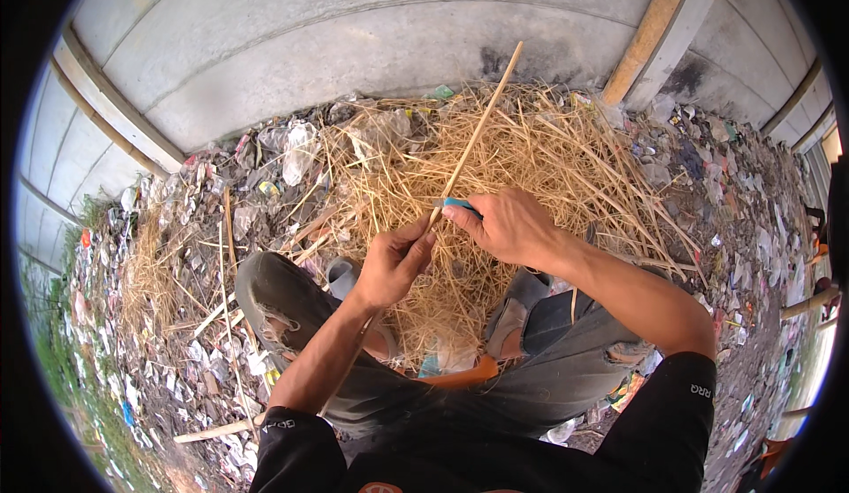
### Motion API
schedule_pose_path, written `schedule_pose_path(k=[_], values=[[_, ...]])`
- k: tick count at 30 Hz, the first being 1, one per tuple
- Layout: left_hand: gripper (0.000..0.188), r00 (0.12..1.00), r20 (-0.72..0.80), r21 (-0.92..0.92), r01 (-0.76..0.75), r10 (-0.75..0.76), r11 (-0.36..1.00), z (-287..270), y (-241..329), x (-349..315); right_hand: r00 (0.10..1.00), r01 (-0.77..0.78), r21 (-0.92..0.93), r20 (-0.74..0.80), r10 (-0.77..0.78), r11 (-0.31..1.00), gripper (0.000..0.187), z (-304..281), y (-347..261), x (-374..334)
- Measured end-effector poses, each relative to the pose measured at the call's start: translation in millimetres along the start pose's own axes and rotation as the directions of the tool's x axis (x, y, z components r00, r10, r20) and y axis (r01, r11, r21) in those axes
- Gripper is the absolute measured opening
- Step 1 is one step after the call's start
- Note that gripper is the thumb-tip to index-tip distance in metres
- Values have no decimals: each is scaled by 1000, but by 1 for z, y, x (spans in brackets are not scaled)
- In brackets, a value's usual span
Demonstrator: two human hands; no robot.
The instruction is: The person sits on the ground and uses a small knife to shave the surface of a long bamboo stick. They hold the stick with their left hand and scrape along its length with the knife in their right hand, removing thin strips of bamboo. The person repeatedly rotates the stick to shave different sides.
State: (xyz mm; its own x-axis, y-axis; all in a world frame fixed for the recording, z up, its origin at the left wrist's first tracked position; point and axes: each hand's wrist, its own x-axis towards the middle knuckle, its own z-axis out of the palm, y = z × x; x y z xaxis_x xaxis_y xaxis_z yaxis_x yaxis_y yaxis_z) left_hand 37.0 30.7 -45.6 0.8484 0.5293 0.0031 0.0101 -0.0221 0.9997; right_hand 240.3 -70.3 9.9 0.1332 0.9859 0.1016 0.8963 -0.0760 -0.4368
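My left hand (398,261) is closed round a long, pale bamboo strip (482,123), which slants up and away to the right, its far tip near the wall. Closed round the blue handle of a small knife (463,206) is my right hand (511,225), just beyond the left. The knife's short blade meets the strip right above my left fingers, and my right thumb lies close to that spot. A large heap of straw-coloured shavings (539,152) lies under and beyond both hands, between my feet. The strip's lower end is partly hidden by my left hand and forearm.
A grey panel wall (371,51) stands behind the heap, with a bamboo pole (650,33) against its post. Scattered plastic litter (190,201) covers the ground on both sides. Loose sticks (232,316) lie left of my knee, and a sandal (523,291) is on my right foot.
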Motion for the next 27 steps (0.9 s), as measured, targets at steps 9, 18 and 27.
schedule_pose_path(k=[9,18,27], values=[[26,990,115,-30,-81,84,996,-2,-10,-18,913,-273,-124,-346,216,954,73,-63,99,32],[39,998,49,88,39,-44,995,0,-4,-4,997,9,-70,-73,-14,998,72,14,14,-2],[31,992,128,115,-3,-12,993,-7,-16,-24,774,-440,10,-502,385,898,74,-95,152,11]])
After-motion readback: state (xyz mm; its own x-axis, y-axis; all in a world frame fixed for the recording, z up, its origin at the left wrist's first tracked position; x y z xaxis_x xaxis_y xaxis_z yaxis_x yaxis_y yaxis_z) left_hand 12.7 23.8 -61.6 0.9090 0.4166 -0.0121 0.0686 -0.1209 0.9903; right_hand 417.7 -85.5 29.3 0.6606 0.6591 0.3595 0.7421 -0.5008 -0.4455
